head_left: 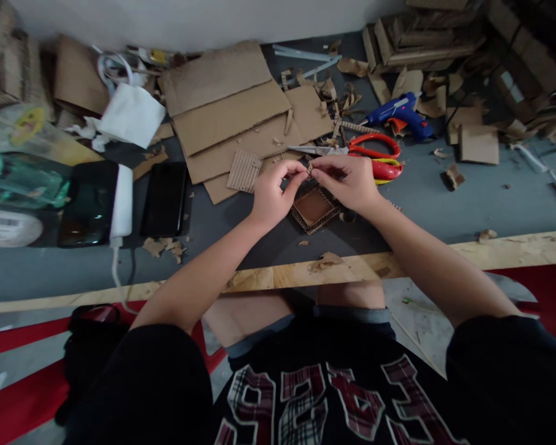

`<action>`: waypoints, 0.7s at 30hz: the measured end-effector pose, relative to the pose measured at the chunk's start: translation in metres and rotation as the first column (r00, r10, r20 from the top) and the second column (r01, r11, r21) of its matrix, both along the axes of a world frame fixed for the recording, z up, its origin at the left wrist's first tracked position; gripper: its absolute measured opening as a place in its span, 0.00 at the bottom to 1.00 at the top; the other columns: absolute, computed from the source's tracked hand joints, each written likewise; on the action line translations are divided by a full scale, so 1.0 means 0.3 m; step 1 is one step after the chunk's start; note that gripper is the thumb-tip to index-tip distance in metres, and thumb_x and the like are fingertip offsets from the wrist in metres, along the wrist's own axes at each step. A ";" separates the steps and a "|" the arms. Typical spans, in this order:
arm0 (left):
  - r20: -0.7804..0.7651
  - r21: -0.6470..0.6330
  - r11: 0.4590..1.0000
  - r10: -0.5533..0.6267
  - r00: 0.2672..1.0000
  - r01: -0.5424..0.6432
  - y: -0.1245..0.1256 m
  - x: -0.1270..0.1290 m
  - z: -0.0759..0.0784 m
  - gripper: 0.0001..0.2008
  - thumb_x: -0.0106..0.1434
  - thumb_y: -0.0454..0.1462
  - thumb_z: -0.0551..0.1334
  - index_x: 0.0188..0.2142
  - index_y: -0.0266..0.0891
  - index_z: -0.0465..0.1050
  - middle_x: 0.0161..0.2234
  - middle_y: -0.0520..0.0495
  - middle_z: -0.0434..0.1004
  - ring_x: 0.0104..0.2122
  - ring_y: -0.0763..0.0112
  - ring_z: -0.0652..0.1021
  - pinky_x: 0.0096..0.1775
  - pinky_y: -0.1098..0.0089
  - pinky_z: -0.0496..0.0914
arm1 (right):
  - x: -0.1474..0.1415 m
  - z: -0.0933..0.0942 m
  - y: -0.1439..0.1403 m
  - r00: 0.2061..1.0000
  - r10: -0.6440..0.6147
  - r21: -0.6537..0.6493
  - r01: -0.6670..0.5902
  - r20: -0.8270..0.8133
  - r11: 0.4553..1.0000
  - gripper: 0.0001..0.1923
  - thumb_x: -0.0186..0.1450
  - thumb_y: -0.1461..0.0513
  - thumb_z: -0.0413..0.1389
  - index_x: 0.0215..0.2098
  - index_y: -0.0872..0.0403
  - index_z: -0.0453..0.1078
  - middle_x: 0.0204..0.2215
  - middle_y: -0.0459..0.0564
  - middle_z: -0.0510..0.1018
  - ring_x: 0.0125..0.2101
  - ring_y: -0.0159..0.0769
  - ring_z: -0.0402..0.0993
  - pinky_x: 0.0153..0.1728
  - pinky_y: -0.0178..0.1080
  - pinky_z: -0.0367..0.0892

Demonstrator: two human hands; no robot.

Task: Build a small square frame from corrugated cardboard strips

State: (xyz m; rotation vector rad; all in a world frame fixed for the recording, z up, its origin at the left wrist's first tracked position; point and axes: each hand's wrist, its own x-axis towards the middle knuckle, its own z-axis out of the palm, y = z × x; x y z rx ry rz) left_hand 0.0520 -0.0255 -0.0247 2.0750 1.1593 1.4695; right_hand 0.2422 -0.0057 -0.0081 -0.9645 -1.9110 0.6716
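Note:
My left hand (278,190) and my right hand (347,180) meet above the table, fingertips pinched on a small scrap of cardboard (310,167) between them. Just below lies a shallow square cardboard tray (314,209) with corrugated walls. Beyond my right hand are scissors with red handles (374,146), and a red and yellow tool handle (387,170) sits partly behind that hand. A piece of corrugated cardboard (244,171) rests near my left hand, on stacked cardboard sheets (231,117).
A blue glue gun (400,115) lies at the back right, with glue sticks (306,54) behind. Cardboard stacks (421,40) stand at the far right. On the left are a black phone (165,199), a white power strip (122,203) and bottles (28,179). Paper scraps litter the table.

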 end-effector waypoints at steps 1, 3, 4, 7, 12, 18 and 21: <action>-0.008 0.001 1.000 0.000 1.000 0.000 0.002 0.000 -0.004 0.08 0.69 0.42 0.61 0.39 0.40 0.75 0.37 0.49 0.82 0.37 0.74 0.81 0.43 0.73 0.74 | 0.000 0.006 -0.002 1.000 0.017 0.006 -0.017 0.000 1.000 0.13 0.65 0.56 0.59 0.41 0.55 0.80 0.31 0.49 0.84 0.28 0.31 0.77 0.29 0.33 0.70; -0.009 -0.004 1.000 0.000 1.000 0.000 0.009 -0.001 -0.013 0.07 0.69 0.41 0.62 0.40 0.39 0.74 0.38 0.49 0.82 0.38 0.74 0.81 0.44 0.72 0.74 | 0.000 0.016 -0.006 1.000 0.031 0.026 -0.031 -0.004 0.999 0.13 0.66 0.56 0.58 0.42 0.56 0.80 0.31 0.49 0.83 0.27 0.30 0.76 0.28 0.32 0.69; -0.005 -0.006 1.000 -0.002 1.000 0.002 0.012 -0.002 -0.017 0.07 0.69 0.40 0.62 0.41 0.39 0.74 0.38 0.48 0.82 0.39 0.73 0.82 0.45 0.72 0.74 | 0.000 0.020 -0.008 0.999 0.033 0.042 -0.034 0.005 0.999 0.13 0.66 0.57 0.58 0.42 0.55 0.80 0.31 0.49 0.83 0.27 0.29 0.75 0.28 0.32 0.68; -0.001 -0.007 1.000 -0.012 1.000 0.012 0.019 -0.004 -0.022 0.07 0.68 0.40 0.63 0.42 0.39 0.75 0.40 0.47 0.83 0.40 0.72 0.82 0.46 0.71 0.73 | 0.002 0.024 -0.010 0.997 0.031 0.105 -0.038 0.071 0.994 0.13 0.68 0.58 0.56 0.41 0.54 0.81 0.30 0.47 0.83 0.25 0.29 0.74 0.28 0.32 0.67; -0.042 0.036 0.999 -0.001 0.999 0.002 0.013 -0.005 -0.005 0.09 0.68 0.41 0.62 0.42 0.39 0.77 0.38 0.47 0.83 0.39 0.71 0.81 0.45 0.69 0.73 | 0.006 0.023 -0.009 0.989 -0.039 0.189 0.012 0.141 0.982 0.14 0.68 0.59 0.53 0.40 0.53 0.81 0.28 0.46 0.81 0.25 0.29 0.73 0.28 0.33 0.67; -0.103 0.089 0.996 0.037 0.994 -0.028 0.009 -0.005 0.003 0.08 0.68 0.38 0.61 0.41 0.39 0.78 0.36 0.47 0.83 0.38 0.70 0.81 0.45 0.68 0.73 | 0.009 0.022 -0.012 0.998 0.018 0.081 -0.023 0.061 0.996 0.16 0.66 0.54 0.55 0.43 0.54 0.79 0.30 0.48 0.82 0.26 0.29 0.73 0.26 0.33 0.68; -0.095 0.108 0.994 0.026 0.995 -0.015 0.010 -0.005 0.003 0.09 0.68 0.38 0.61 0.43 0.39 0.79 0.35 0.47 0.83 0.37 0.70 0.80 0.44 0.68 0.74 | 0.008 0.022 -0.010 1.000 0.014 0.081 -0.015 0.013 0.997 0.15 0.67 0.53 0.56 0.40 0.54 0.78 0.29 0.48 0.81 0.25 0.29 0.72 0.26 0.33 0.68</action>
